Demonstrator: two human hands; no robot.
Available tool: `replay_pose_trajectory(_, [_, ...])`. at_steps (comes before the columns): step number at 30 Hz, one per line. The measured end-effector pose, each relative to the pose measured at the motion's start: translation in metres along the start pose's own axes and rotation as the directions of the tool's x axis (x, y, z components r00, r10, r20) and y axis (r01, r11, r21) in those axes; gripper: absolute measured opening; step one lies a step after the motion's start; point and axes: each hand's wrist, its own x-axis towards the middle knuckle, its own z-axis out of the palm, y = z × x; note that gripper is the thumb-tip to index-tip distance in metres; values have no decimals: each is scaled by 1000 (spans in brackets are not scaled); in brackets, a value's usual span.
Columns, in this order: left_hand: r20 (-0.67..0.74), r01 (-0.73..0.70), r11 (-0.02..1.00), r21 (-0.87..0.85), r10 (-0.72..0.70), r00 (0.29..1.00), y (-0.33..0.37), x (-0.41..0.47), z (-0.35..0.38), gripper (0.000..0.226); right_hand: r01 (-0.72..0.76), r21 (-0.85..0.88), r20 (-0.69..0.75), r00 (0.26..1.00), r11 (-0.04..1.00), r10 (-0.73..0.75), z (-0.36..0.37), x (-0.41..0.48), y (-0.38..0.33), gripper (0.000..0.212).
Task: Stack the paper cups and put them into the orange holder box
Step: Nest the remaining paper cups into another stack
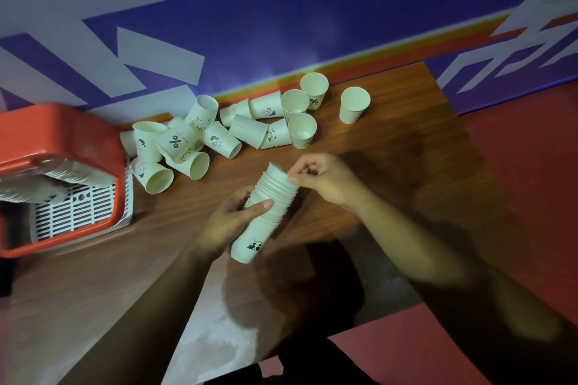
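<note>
My left hand (233, 219) grips a long stack of nested white paper cups (266, 212) around its middle, held tilted above the wooden table (391, 166). My right hand (325, 180) pinches the rim at the stack's top end. Several loose paper cups (194, 144) lie tumbled on the table behind the stack, and a few more stand upright at the back, one cup (353, 105) apart on the right. The orange holder box (78, 141) sits at the left edge with stacks of cups (62, 175) lying inside it.
A blue wall with grey shapes (281, 9) rises right behind the table. Red floor (516, 166) shows to the right of the table. The box has a white slatted bottom (81, 209).
</note>
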Motion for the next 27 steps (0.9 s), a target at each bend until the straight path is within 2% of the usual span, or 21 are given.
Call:
replay_pose_trajectory(4, [-37,8,1000,-19,-8,999,-6,-2,-11,63,53,-80,54,997,995,-49,19,11,0,4])
replay_pose_trajectory(6, [-86,8,999,-32,-11,996,-8,-6,-17,58,46,-126,-50,997,991,-53,13,29,4,12])
replay_pose_trajectory(8, [-129,-4,998,-58,-4,992,-10,-11,-23,51,31,-266,-241,966,963,-97,0,55,16,21])
replay_pose_trajectory(10, [-154,-15,997,-75,3,988,-12,-17,-29,49,-42,-457,-342,930,888,-132,-9,80,31,33])
replay_pose_trajectory(13, [-179,-17,996,-82,2,984,-12,-29,-35,51,-143,-628,-317,945,765,-84,-12,103,49,41])
replay_pose_trajectory(16, [-183,-34,996,-78,19,983,-15,-41,-43,53,-232,-757,-312,950,611,-27,-10,106,60,28])
replay_pose_trajectory(18, [-198,-45,996,-83,27,980,-19,-48,-51,54,-255,-786,-342,938,564,-52,-7,102,61,19])
replay_pose_trajectory(20, [-226,-40,995,-89,19,974,-24,-54,-59,56,-234,-758,-357,930,608,-87,-4,98,61,18])
replay_pose_trajectory(22, [-240,-40,995,-93,17,971,-27,-60,-64,58,-190,-652,-378,921,734,-97,3,92,50,16])
replay_pose_trajectory(24, [-253,-51,994,-98,25,967,-30,-66,-69,58,-93,-536,-383,913,839,-143,17,83,32,11])
replay_pose_trajectory(27, [-276,-65,993,-94,37,960,-31,-77,-78,58,83,-403,-347,907,911,-237,44,62,-8,7])
